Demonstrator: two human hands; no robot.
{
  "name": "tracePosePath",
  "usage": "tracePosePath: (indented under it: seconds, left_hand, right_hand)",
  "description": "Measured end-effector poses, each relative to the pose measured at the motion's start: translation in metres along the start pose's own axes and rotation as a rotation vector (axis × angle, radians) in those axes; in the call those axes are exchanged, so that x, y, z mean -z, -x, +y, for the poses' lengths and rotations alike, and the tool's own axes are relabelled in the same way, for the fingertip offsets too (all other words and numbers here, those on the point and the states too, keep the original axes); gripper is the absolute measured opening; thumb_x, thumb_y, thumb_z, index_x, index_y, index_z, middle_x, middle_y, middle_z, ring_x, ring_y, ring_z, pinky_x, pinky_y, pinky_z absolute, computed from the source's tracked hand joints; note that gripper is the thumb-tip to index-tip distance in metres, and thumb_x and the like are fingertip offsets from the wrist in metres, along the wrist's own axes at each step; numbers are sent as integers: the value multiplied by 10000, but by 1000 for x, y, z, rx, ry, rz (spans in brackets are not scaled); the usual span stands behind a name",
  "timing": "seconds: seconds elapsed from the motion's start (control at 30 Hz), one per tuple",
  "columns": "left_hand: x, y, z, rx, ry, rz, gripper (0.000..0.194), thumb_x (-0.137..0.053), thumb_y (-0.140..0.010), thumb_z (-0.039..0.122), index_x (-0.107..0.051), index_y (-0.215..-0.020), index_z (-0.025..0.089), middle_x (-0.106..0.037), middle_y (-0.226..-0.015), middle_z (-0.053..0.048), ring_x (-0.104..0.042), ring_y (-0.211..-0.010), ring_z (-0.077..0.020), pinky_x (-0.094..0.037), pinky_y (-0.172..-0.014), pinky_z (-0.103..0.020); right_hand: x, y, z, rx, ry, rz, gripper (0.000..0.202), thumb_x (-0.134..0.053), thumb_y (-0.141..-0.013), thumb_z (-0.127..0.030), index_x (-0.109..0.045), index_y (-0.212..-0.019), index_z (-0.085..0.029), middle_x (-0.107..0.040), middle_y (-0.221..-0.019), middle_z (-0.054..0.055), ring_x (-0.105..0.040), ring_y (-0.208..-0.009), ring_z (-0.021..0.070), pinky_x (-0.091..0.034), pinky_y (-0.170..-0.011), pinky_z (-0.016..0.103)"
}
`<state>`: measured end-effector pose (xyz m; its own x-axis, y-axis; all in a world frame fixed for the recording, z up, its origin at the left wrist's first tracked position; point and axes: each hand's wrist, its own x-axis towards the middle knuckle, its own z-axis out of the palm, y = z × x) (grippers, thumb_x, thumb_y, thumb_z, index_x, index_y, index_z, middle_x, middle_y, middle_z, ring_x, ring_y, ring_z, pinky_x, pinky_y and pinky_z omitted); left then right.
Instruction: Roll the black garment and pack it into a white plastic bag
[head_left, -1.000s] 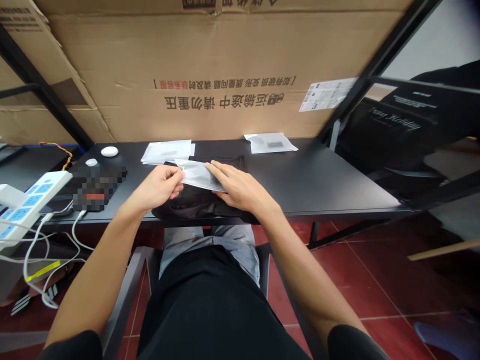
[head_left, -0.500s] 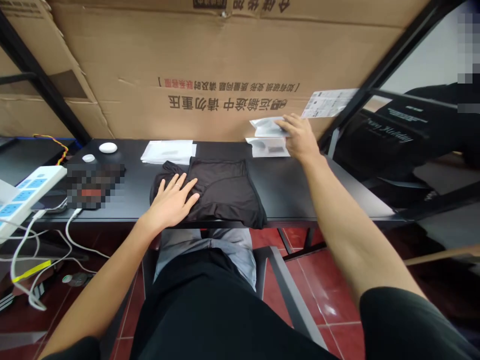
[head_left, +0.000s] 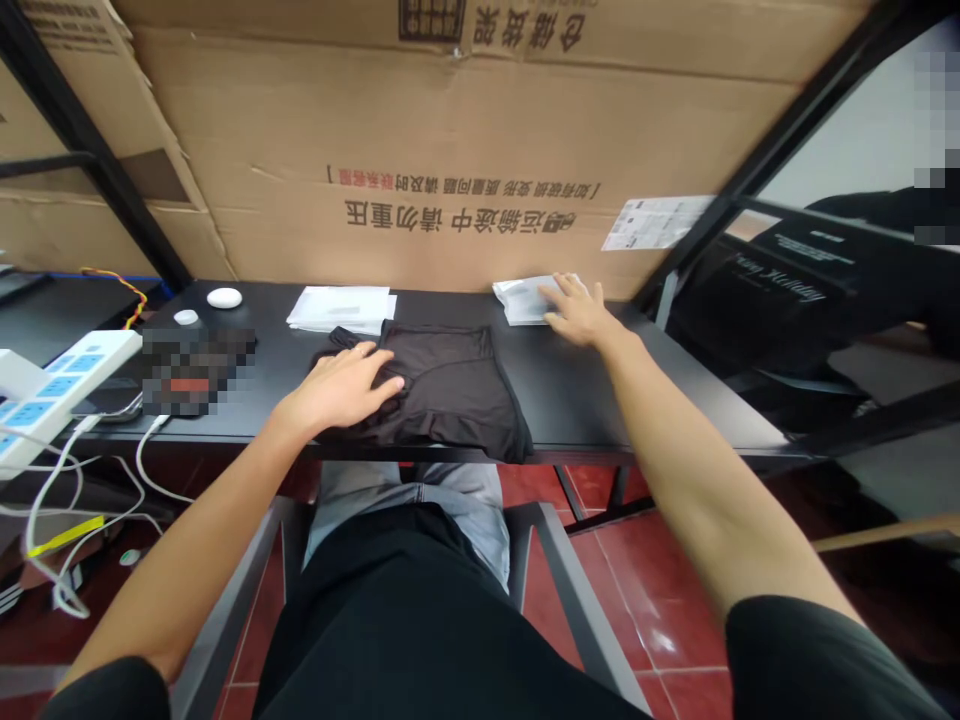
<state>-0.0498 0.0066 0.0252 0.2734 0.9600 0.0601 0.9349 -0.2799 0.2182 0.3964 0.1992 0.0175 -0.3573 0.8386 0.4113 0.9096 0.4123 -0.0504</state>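
Observation:
A dark piece of clothing (head_left: 457, 390), partly folded, lies at the front edge of the black table. On its left part rests my left hand (head_left: 341, 385), fingers spread and palm down. Toward the back right, my right hand (head_left: 577, 312) lies with outstretched fingers on a white packet (head_left: 517, 300), part of which it hides. Another small stack of white packets (head_left: 341, 308) sits behind the garment to the left.
A large cardboard sheet (head_left: 450, 120) stands along the table's back. On the left are a white power strip (head_left: 71, 385) with cables, a white oval case (head_left: 224, 298) and a small white round piece (head_left: 185, 317). Dark metal posts flank the table; a person in black is at the right.
My right hand has lowered the white packet it held onto the one at the back right and loosened its fingers. My left hand stays on the garment.

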Motion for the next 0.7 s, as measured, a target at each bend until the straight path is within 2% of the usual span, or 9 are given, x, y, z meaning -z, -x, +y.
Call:
tracePosePath:
  seconds: [0.07,0.13,0.2,0.3,0.37,0.47,0.6,0.7]
  left_hand:
    - [15,-25,-3,-4,3,108,605,-510,-1136,569,-668,-1593,206,-651,-1654,-199,-629,-1518,-400,-476,-1274,-513]
    - [24,-54,-7,26,-18,201,534,-581,-1116,471,-707,-1533,162,-707,-1563,-217,-659,-1461,-402,-487,-1255,-495]
    - [25,-82,-12,54,-18,210,478,-652,-1085,405,-746,-1478,149,-751,-1489,-222,-683,-1413,-405,-498,-1236,-511]
    - [18,-109,-22,81,-7,175,390,-739,-1031,337,-802,-1367,149,-796,-1395,-221,-725,-1326,-389,-530,-1186,-514]
    - [11,-117,-29,82,0,169,316,-749,-1010,281,-824,-1288,151,-814,-1340,-216,-747,-1269,-367,-546,-1151,-495]
    - [4,-120,-36,67,33,186,259,-711,-1003,211,-829,-1230,170,-843,-1243,-177,-763,-1212,-329,-551,-1130,-456]
    - [-3,-124,-42,44,80,227,259,-795,-961,299,-828,-1204,215,-852,-1206,-138,-762,-1224,-340,-558,-1141,-464]
    - [-8,-128,-46,10,98,228,185,-875,-876,303,-823,-1043,243,-844,-1215,-134,-763,-1217,-365,-579,-1119,-483]
  right_hand:
    - [6,-8,-24,77,-4,17,420,-626,-1155,-264,-718,-1529,-96,-633,-1654,290,-563,-1544,378,-370,-1270,532]
    - [8,-17,-54,140,-26,-39,363,-568,-1169,-325,-808,-1350,-121,-796,-1410,221,-716,-1308,333,-482,-1156,443]
    - [7,-22,-83,156,-26,-156,344,-588,-1151,-377,-846,-1226,-162,-854,-1232,170,-770,-1124,317,-539,-1015,405]
    - [-1,-22,-110,137,-4,-233,322,-686,-1096,-429,-856,-1204,-178,-861,-1225,162,-778,-1109,335,-554,-940,401]
    - [-7,-19,-114,125,-1,-226,295,-716,-1069,-392,-859,-1201,-170,-857,-1239,171,-773,-1136,343,-557,-934,401]
    - [-12,-15,-110,110,-53,-198,235,-715,-1031,-289,-866,-1158,-161,-858,-1145,162,-776,-1060,325,-564,-910,396]
    - [-11,-13,-106,67,-200,-114,170,-716,-959,-226,-853,-1049,-180,-838,-994,121,-763,-926,302,-582,-876,406]
    - [-7,-10,-106,49,-308,-42,126,-718,-925,-229,-818,-995,-199,-832,-970,107,-753,-896,297,-597,-872,424]
